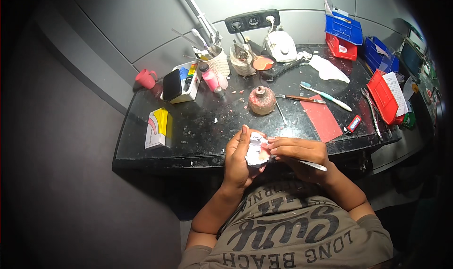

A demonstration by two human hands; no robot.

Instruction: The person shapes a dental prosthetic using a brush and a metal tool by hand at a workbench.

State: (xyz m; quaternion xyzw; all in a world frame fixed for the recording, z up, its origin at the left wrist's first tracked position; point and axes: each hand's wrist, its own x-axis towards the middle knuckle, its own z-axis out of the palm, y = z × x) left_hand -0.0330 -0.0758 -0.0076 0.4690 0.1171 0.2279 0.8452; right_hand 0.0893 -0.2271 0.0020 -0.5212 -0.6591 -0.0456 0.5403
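My left hand [238, 158] cups a white plaster dental cast [257, 151] with a pink wax part on it, held just in front of the dark worktable's near edge. My right hand [295, 152] grips a thin metal hand tool [311, 164], its handle pointing out to the right and its tip hidden against the cast. Both hands touch at the cast, above my lap.
On the black table [198, 132] stand a round brown burner [262, 100], a red wax sheet [322, 119], a toothbrush [325, 96], a knife [299, 98], a lighter [354, 124], a white-yellow box [158, 127], a pink bottle [209, 78], tool cup [218, 61], red and blue bins [347, 35].
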